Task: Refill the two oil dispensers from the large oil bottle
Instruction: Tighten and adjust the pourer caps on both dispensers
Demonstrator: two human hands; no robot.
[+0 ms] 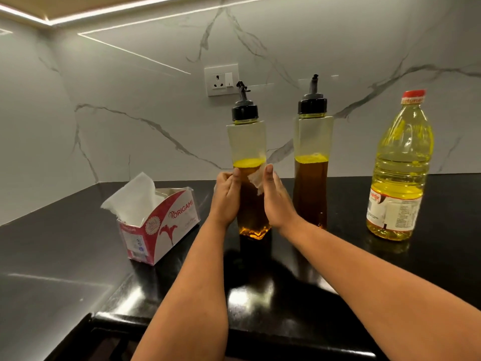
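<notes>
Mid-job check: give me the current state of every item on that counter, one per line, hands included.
Left clear square oil dispenser: upright, black pourer cap on, about half full.
Right clear square oil dispenser: upright, capped, about half full.
Large yellow oil bottle: upright, red cap on, untouched.
Red and white tissue box: open, tissue sticking up.
Left hand: grips left dispenser.
Right hand: holds a white tissue piece against it.

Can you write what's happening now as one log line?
left hand and right hand: wiping left dispenser with tissue | oil bottle: capped, untouched
</notes>
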